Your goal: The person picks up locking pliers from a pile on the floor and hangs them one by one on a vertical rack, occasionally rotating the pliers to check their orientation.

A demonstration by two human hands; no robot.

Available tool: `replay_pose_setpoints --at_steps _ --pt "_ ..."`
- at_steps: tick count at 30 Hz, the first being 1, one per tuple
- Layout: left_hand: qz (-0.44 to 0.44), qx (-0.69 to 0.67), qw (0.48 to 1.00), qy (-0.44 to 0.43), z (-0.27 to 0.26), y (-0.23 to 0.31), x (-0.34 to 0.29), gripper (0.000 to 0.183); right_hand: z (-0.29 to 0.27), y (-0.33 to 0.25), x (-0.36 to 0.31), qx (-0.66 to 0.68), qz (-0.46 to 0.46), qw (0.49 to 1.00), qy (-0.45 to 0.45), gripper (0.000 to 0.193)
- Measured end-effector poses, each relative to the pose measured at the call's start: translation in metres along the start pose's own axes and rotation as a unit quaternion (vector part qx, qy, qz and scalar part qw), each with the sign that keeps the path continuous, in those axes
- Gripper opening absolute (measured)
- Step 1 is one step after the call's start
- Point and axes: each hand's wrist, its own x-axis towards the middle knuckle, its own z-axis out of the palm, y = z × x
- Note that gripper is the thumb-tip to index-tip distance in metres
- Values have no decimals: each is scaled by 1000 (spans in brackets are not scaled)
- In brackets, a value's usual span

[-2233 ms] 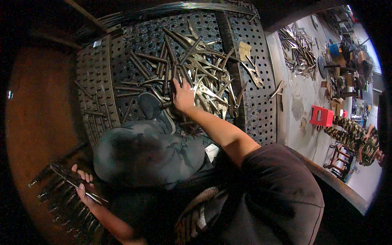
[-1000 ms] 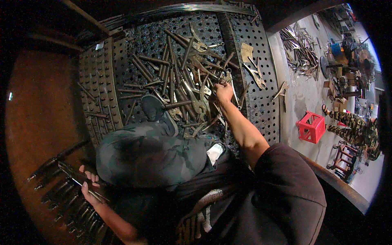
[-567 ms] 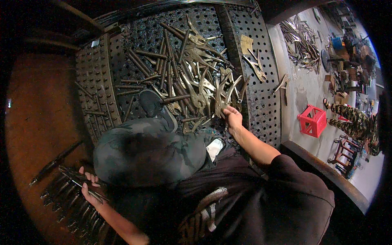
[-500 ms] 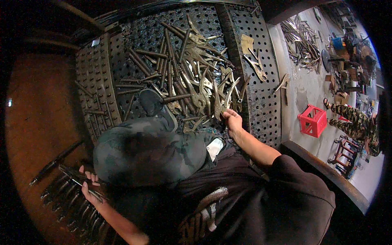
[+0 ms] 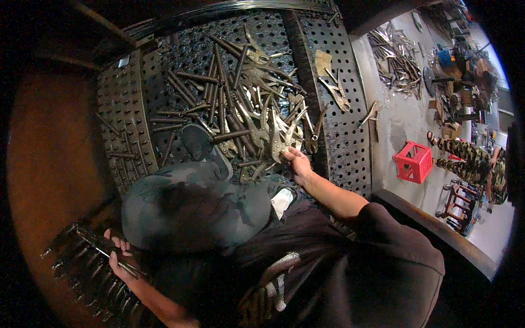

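Head cam's got the right hand [image 5: 297, 164] pinching one end of some bare-metal pliers [image 5: 278, 143], thumb and fingers closed on it, handles fanning away from the person. Those pliers sit at the near right edge of a messy heap, with dark coil springs or tubes [image 5: 232, 135] (can't tell which) right beside, all on a perforated metal plate [image 5: 344, 156]. Left hand [image 5: 119, 256] is curled round some slim metal pieces [image 5: 98, 249], too dim to ID, just over a row of dark tools [image 5: 87, 276]. Red plastic crate [image 5: 414, 162]'s off on the floor [image 5: 402, 128].
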Motion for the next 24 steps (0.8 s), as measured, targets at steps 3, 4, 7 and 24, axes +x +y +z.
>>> replay_pose_setpoints --at_steps 3,4,7,24 --pt "-7 3 1000 16 5 -1 1 74 13 4 20 -37 -3 993 -116 37" --pt "-10 6 1000 21 4 0 -1 74 29 -4 9 -39 3 993 -109 34" --pt "-19 6 999 35 1 0 -2 73 58 -14 8 -79 10 989 -122 10" --pt "-13 61 995 74 22 0 -2 69 159 -63 -89 -234 -290 896 -242 21"
